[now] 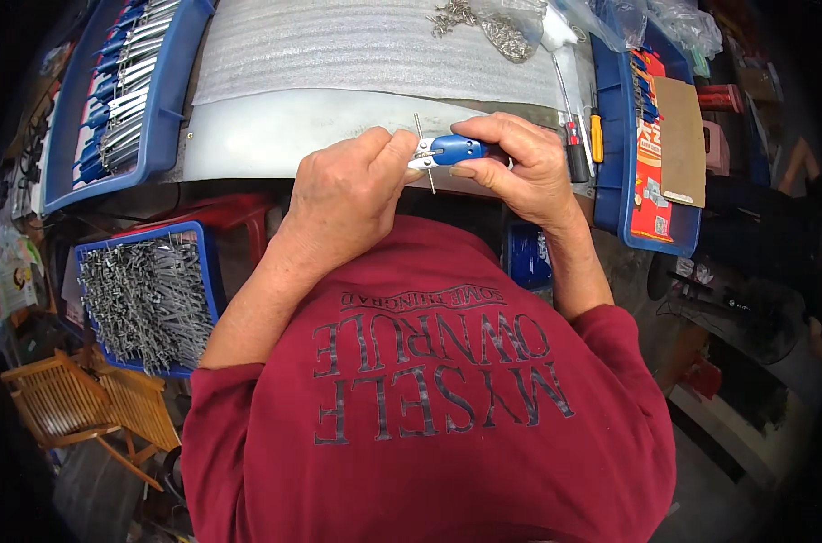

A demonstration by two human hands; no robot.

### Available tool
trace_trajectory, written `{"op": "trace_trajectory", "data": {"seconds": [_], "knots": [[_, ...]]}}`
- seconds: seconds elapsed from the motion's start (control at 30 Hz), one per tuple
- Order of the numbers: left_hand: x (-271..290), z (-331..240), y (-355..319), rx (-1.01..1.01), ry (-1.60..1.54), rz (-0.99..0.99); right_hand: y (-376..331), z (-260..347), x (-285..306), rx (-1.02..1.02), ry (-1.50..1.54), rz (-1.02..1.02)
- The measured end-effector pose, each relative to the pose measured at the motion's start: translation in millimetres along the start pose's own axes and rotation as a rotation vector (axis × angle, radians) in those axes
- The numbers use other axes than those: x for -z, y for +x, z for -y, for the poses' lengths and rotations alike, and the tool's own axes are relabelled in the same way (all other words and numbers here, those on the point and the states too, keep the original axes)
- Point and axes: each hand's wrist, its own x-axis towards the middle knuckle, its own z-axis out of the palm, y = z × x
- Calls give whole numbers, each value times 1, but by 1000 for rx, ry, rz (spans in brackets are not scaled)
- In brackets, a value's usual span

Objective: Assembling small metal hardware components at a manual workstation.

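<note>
Above the near edge of the worktable, both my hands grip one tool with a blue plastic body (454, 145) and a silver metal end. Its kind is not plain from here. My left hand (346, 185) is closed around the metal end, which it mostly hides. From the other side my right hand (527, 163) holds the blue part, its thumb below and fingers above. A thin metal rod (419, 125) stands crosswise at the joint between metal and blue plastic, sticking out above and below.
Similar blue-and-silver tools fill a blue bin (162, 118) at left. Another blue crate (214, 271) holds many metal parts. Small fasteners (506, 38) lie on the foam sheet (320, 54). Screwdrivers (597, 136) lie beside the right-hand blue bin (621, 213), which contains cardboard.
</note>
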Motion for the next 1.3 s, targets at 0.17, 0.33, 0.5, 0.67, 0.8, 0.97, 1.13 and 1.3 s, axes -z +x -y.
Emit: {"op": "trace_trajectory", "data": {"seconds": [0.17,0.33,0.5,0.67,0.8,0.97,1.13,1.3], "knots": [[2,3,0,-35,-62,29,1,-3,1,39,32,17],[3,2,0,-31,-9,25,1,-2,0,8,55,19],[0,-1,1,-17,35,-7,0,-3,-2,-36,67,-22],[0,0,1,-15,22,-23,1,-4,-1,-38,88,-27],[2,3,2,-26,2,4,1,-7,0,-35,121,-5],[1,1,3,-22,34,-10,1,-6,-2,-66,103,-20],[1,2,3,-25,44,-1,2,-8,-2,-75,111,-23],[-2,6,5,-55,53,-12,1,-11,-3,-115,120,13]]}}
